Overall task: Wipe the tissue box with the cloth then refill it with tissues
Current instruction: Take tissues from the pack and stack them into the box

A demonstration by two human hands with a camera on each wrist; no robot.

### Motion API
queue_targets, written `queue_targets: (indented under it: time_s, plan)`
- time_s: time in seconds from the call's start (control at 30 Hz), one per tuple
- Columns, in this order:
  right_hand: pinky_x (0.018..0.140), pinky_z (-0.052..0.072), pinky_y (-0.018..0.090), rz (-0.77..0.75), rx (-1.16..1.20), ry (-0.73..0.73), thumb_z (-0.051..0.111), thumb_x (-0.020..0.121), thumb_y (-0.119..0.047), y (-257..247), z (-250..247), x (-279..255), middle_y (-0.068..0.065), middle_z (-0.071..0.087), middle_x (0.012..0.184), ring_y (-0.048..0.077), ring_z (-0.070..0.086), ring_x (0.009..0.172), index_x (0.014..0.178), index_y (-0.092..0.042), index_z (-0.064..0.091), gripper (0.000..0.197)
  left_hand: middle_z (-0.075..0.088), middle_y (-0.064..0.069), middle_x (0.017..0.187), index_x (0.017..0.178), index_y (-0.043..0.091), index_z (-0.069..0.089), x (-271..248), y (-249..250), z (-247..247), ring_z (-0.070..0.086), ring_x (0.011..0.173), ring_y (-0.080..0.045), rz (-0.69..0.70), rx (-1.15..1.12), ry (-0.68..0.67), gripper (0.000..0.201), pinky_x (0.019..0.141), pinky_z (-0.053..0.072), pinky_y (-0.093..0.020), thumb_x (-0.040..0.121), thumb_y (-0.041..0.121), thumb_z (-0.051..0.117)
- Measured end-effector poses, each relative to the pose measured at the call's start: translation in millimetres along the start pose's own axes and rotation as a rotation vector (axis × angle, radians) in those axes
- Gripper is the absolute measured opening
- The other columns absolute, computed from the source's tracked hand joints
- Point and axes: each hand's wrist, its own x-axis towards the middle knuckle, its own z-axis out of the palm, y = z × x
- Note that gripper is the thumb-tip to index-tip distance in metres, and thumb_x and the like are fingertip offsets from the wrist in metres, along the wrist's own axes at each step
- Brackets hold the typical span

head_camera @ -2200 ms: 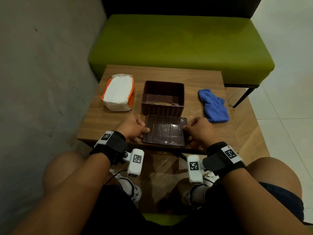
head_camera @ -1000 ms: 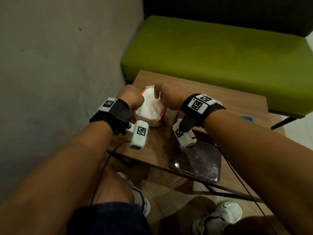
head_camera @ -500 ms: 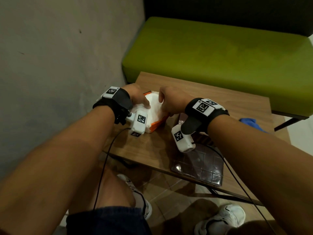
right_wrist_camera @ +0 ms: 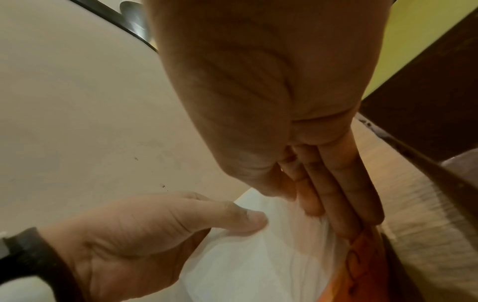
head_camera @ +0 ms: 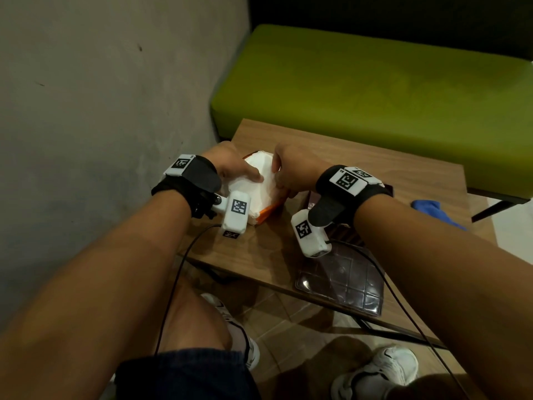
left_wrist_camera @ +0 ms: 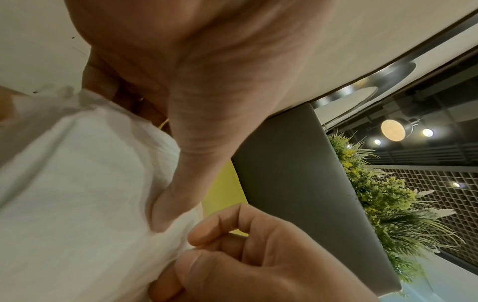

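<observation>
On the wooden table (head_camera: 271, 255), the tissue stack (head_camera: 253, 183) is being gripped by the left hand (head_camera: 227, 166) and the right hand (head_camera: 294, 171); curled fingers (right_wrist_camera: 333, 196) are being shown only by wrist views, and the box is being hidden.

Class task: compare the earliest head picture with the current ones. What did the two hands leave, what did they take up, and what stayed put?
Both hands left the brown lid and moved to the tissue pack at the table's far left. The left hand and right hand now grip its white tissues from either side. The lid stayed at the near edge; the blue cloth stayed on the right.
</observation>
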Motion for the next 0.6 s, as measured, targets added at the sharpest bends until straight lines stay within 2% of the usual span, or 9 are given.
queue_targets:
  time_s: [0.07,0.1,0.17,0.2,0.33,0.4,0.43,0.5,0.6]
  plan:
    - [0.077,0.066,0.040,0.013,0.057,-0.005,0.067,0.091,0.003,1.5,-0.8,-1.2,0.022,0.075,0.109,0.035,0.078,0.094,0.119,0.004,0.068,0.028,0.068,-0.009,0.083,0.088,0.006,0.064,-2.5,-1.9,1.2,0.062,0.067,-0.022,0.010,-0.046,0.009,0.041,0.035,0.047,-0.025,0.079,0.030,0.097]
    - [0.074,0.066,0.039,0.023,0.087,-0.007,0.066,0.091,0.004,1.4,-1.2,-2.1,0.023,0.076,0.107,0.034,0.078,0.090,0.115,0.005,0.070,0.025,0.070,-0.009,0.086,0.087,0.007,0.065,-1.8,-3.6,2.3,0.064,0.070,-0.023,0.020,-0.084,0.008,0.039,0.040,0.050,-0.026,0.079,0.027,0.097]
    - [0.072,0.067,0.042,0.058,0.138,0.001,0.058,0.095,0.003,1.4,-0.9,-3.3,0.025,0.077,0.100,0.036,0.078,0.082,0.109,0.007,0.069,0.018,0.073,-0.011,0.095,0.092,0.008,0.068,-3.9,-7.1,3.6,0.068,0.079,-0.026,0.032,-0.175,-0.001,0.035,0.063,0.055,-0.031,0.079,0.023,0.096]
    - [0.069,0.068,0.044,0.080,0.170,0.010,0.053,0.097,0.002,0.6,-1.1,-4.1,0.026,0.077,0.096,0.037,0.078,0.078,0.106,0.008,0.067,0.017,0.074,-0.012,0.098,0.097,0.008,0.069,-5.5,-9.0,3.3,0.069,0.080,-0.025,0.026,-0.225,-0.010,0.033,0.067,0.056,-0.033,0.081,0.020,0.094]
    - [0.058,0.064,0.041,0.132,0.315,0.029,0.045,0.101,-0.006,2.0,-3.2,-6.3,0.017,0.075,0.070,0.031,0.074,0.059,0.088,0.006,0.064,0.025,0.076,-0.016,0.109,0.104,0.010,0.065,-10.8,-19.1,-3.6,0.074,0.086,-0.029,-0.051,-0.497,-0.118,0.025,0.068,0.061,-0.040,0.090,0.011,0.086]
    - [0.068,0.061,0.044,0.113,0.323,0.088,0.046,0.103,-0.010,2.8,-5.8,-5.9,0.017,0.069,0.081,0.033,0.070,0.073,0.079,-0.004,0.055,0.027,0.077,-0.016,0.108,0.110,0.012,0.067,-14.3,-25.2,-9.3,0.078,0.085,-0.031,-0.071,-0.608,-0.182,0.022,0.062,0.064,-0.042,0.094,0.009,0.081]
    - [0.070,0.057,0.045,0.103,0.345,0.146,0.047,0.104,-0.013,3.7,-6.1,-4.2,0.016,0.064,0.088,0.032,0.066,0.081,0.083,-0.005,0.053,0.023,0.079,-0.016,0.108,0.117,0.011,0.068,-15.7,-28.9,-12.2,0.080,0.084,-0.031,-0.064,-0.656,-0.211,0.024,0.060,0.065,-0.041,0.096,0.009,0.078]
    - [0.067,0.050,0.040,0.098,0.482,0.272,0.051,0.105,-0.027,6.0,-8.0,-1.9,0.009,0.059,0.092,0.028,0.060,0.084,0.112,-0.006,0.052,0.022,0.081,-0.016,0.113,0.128,0.010,0.069,-16.8,-35.9,-17.6,0.083,0.087,-0.030,-0.023,-0.703,-0.238,0.032,0.062,0.067,-0.040,0.097,0.011,0.077]
    - [0.069,0.049,0.036,0.113,0.598,0.304,0.050,0.105,-0.055,7.6,-13.0,-4.7,0.003,0.063,0.106,0.021,0.063,0.096,0.128,-0.009,0.046,0.052,0.083,-0.010,0.112,0.127,0.011,0.071,-18.6,-41.7,-23.9,0.080,0.105,-0.031,0.058,-0.690,-0.202,0.033,0.071,0.066,-0.036,0.096,0.018,0.079]
